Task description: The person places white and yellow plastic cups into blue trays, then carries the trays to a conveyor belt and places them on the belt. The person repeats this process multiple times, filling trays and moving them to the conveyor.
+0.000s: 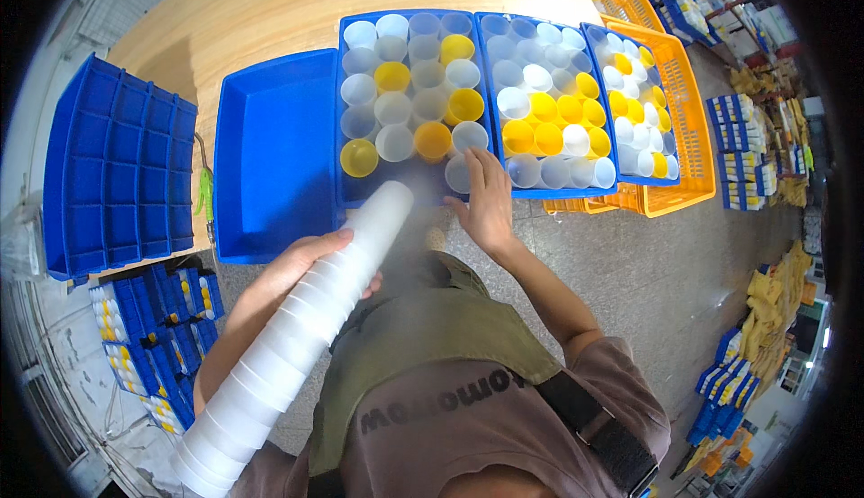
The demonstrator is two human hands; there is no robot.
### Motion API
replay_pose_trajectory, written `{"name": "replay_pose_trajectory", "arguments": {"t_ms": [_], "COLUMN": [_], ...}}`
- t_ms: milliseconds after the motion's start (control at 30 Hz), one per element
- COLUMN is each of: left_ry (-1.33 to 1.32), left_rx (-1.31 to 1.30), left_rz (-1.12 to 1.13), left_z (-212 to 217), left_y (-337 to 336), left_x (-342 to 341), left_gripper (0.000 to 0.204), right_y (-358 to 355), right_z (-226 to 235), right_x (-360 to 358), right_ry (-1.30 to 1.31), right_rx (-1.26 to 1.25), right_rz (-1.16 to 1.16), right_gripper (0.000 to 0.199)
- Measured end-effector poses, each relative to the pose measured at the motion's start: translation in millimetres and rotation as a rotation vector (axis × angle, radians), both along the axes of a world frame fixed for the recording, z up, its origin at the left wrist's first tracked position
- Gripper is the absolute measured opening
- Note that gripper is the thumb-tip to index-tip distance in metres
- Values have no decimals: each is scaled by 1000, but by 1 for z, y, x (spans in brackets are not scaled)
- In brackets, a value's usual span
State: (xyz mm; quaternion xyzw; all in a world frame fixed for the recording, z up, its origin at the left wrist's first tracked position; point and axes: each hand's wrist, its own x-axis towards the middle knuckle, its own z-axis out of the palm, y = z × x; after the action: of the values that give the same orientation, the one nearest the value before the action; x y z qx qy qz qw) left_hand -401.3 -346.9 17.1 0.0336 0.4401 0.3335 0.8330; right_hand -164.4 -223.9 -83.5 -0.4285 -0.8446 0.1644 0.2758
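Observation:
My left hand (306, 260) is wrapped around a long stack of nested white plastic cups (292, 340). The stack slants from beside my left arm up toward the front edge of a blue tray (387, 194). My right hand (489, 206) is at that tray's near right corner, thumb and fingers apart beside a translucent cup (457, 175) standing there. Fingertips touch or nearly touch the cup; which cannot be made out. Rows of translucent, white and yellow cups fill most of this tray, with bare blue bottom at its near edge.
An empty blue tray (274, 152) lies to the left, beside upright stacked blue trays (121, 170) and a green air gun (205, 194). Two more cup-filled trays (551, 102) (634, 107) stand to the right, by an orange crate (693, 129). Loaded trays (157, 336) are piled low left.

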Motion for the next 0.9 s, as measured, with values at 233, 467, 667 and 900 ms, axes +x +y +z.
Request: {"name": "replay_pose_trajectory", "arguments": {"t_ms": [233, 467, 667, 900], "left_ry": [325, 273, 329, 226], "left_rx": [33, -20, 145, 153], "left_rz": [19, 47, 28, 219], "left_z": [5, 25, 13, 37], "left_y": [0, -29, -38, -49], "left_x": [-1, -23, -22, -14], "left_gripper": [57, 57, 66, 70], "right_y": [-9, -16, -31, 15], "right_z": [-8, 34, 36, 55], "right_x": [-35, -39, -67, -63], "right_ry": [163, 176, 110, 36], "right_rx": [-16, -98, 319, 225], "right_rz": [553, 545, 721, 422], "right_gripper": [58, 81, 43, 51]}}
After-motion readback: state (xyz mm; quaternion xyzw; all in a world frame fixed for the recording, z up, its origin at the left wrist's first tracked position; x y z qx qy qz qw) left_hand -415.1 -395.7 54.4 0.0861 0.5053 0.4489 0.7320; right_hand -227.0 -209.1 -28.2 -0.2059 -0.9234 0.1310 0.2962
